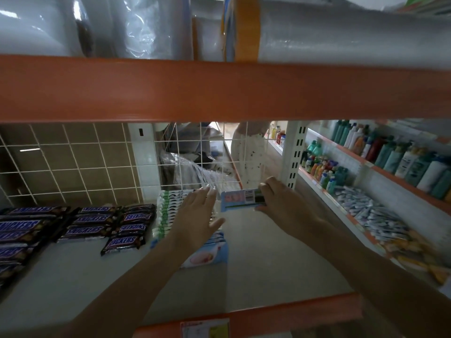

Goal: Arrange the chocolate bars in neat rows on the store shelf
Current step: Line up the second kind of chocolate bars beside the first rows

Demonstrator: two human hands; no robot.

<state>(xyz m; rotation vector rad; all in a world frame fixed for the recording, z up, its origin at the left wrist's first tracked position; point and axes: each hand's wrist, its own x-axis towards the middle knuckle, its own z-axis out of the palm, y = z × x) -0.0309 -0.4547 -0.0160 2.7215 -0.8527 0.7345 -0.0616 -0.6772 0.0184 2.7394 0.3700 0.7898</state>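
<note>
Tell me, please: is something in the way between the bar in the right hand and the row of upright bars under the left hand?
Nothing visible blocks it. The right hand holds the light blue bar just right of the upright row. Only the open left hand lies over that row's right end; the shelf beneath looks bare.

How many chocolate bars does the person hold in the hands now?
1. The right hand holds a light-blue bar above the shelf, beside the upright row of bars. The left hand is open over that row. A second held bar may be hidden.

Right hand (275, 198) grips blue bar (240, 200) (barcode up); left hand (195, 215) flat.
</note>
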